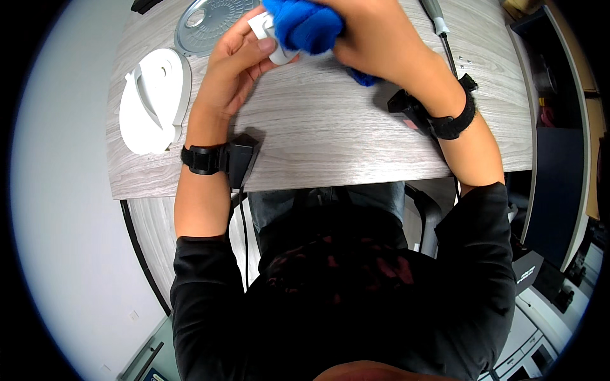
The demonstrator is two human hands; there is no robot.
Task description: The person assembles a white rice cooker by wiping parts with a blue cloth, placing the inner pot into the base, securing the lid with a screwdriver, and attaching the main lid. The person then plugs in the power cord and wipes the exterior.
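Observation:
At the far side of the table, my left hand (236, 62) grips a small white plastic part (262, 26), its thumb laid across the front. A bunched blue cloth (309, 28) is in my right hand (375, 38) and presses against the white part's right side. Part of the cloth covers that piece, so its full shape is hidden. The right fingertips are out of sight behind the cloth and the frame's top edge. Left of my left hand lies a rounded white plastic housing (181, 89) with a curved slot. Beyond it sits a grey translucent disc (213, 28) with a hole.
A screwdriver (438, 19) with a grey handle lies at the far right, and several tiny screws (467, 62) are beside its shaft. Black devices are strapped to both wrists, with cables hanging down. Right of the table (330, 140) stands a dark shelf unit (559, 159).

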